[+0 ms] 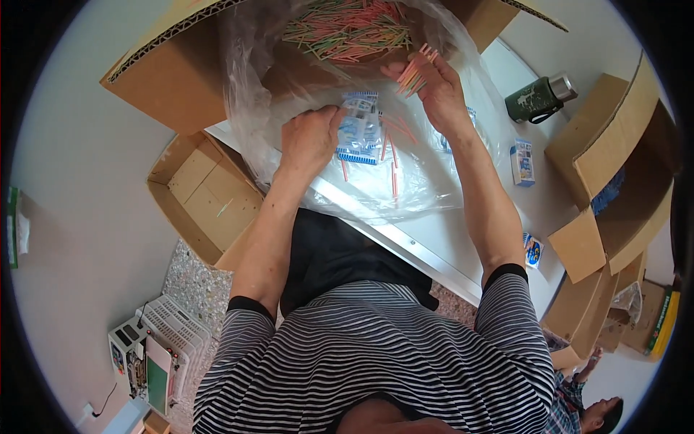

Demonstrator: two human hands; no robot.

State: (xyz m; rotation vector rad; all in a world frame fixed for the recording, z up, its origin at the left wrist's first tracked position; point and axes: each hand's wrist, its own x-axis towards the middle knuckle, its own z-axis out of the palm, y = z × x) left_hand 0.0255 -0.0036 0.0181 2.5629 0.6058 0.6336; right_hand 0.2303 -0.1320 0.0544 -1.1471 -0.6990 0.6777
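My left hand (309, 140) is closed, its thumb and fingertips at the left edge of a blue and clear plastic packet (359, 132). In my right hand (442, 92) is a small bundle of thin coloured sticks (416, 75), mostly pink with some yellow and green, raised above the plastic. A large pile of the same sticks (347, 30) lies in the clear plastic bag (253, 94), at the far end. Several loose pink sticks (395, 168) lie on the bag's near part, beside the packet. Another blue packet is partly hidden behind my right wrist.
A large cardboard box (173, 87) stands around the bag on a white table (434, 249). At right are a green flask (538, 99), a small blue-white box (522, 163) and an open carton (607, 130). An open cardboard tray (195, 189) is at left. Another person (589, 409) is at lower right.
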